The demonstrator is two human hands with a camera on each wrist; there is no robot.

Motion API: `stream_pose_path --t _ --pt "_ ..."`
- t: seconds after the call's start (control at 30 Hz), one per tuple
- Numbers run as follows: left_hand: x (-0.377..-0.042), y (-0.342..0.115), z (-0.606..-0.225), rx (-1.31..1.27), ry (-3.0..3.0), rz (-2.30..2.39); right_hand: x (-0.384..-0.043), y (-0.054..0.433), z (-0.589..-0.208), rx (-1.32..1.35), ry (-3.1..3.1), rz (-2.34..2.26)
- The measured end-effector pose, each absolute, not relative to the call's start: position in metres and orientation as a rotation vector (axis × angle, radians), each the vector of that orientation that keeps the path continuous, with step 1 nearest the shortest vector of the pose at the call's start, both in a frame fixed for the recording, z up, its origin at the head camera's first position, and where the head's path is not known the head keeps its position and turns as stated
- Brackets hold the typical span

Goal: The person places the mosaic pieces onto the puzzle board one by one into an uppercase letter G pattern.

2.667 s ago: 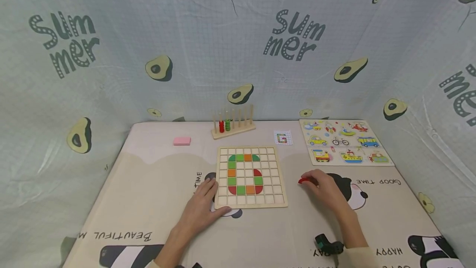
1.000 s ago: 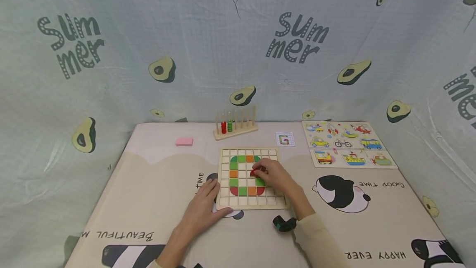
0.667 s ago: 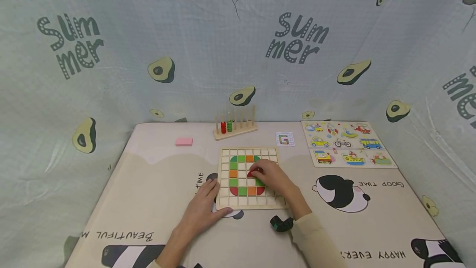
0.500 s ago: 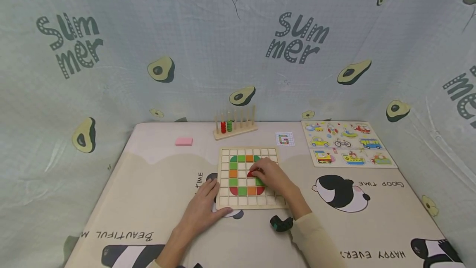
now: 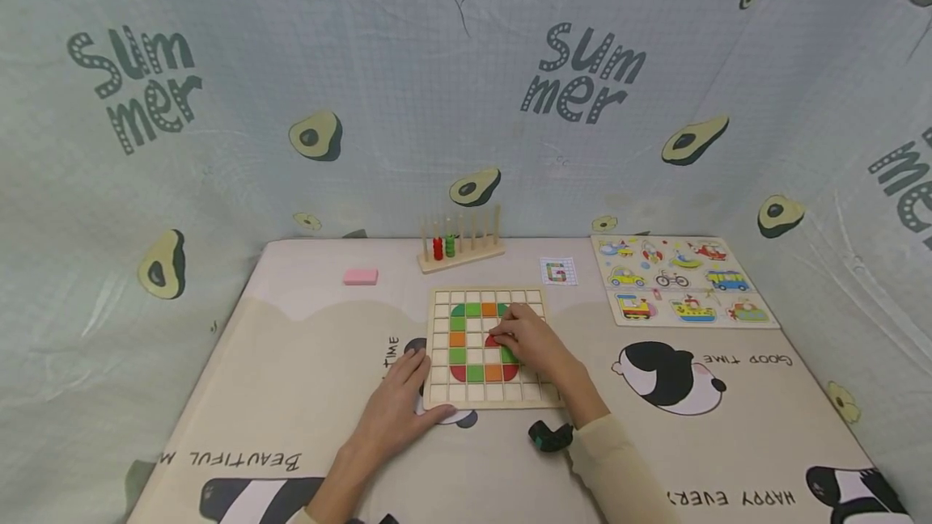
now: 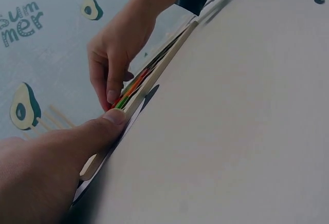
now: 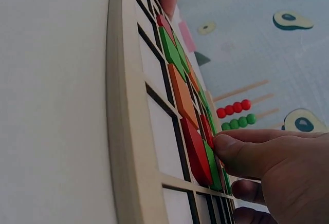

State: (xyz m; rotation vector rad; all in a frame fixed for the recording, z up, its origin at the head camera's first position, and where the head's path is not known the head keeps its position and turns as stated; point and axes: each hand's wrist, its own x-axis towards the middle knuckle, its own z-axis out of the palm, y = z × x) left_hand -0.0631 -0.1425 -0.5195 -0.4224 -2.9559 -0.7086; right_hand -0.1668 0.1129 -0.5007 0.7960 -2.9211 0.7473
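A wooden grid board (image 5: 502,406) lies mid-table, with green, orange and red tiles set in a G shape. My right hand (image 5: 535,344) is over the board, pinching a red tile (image 5: 491,340) between thumb and fingertips. That tile sits low at a cell inside the G's right side; in the right wrist view the fingertips are right at the red tile (image 7: 206,131), beside a green tile (image 7: 212,165). My left hand (image 5: 396,399) rests at the board's near left corner with fingers extended. Its thumb (image 6: 110,118) touches the near edge. The right fingers hide part of the G.
Behind the board stand a peg rack (image 5: 462,255) with red and green beads, a pink block (image 5: 360,276) and a small G pattern card (image 5: 558,271). A vehicle puzzle board (image 5: 684,281) lies back right. A black wrist camera (image 5: 550,437) hangs below my right wrist.
My right hand has carried the red tile leftward from beside the board to inside the G, and over the last half second has stayed nearly still there. The left hand keeps its place.
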Motion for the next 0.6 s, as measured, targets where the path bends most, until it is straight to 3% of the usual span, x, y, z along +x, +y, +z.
stream_pose_path --t 0.6 --pt "-0.076 -0.142 -0.505 -0.406 -2.931 -0.66 -0.147 0.131 -0.478 0.502 -2.852 0.767"
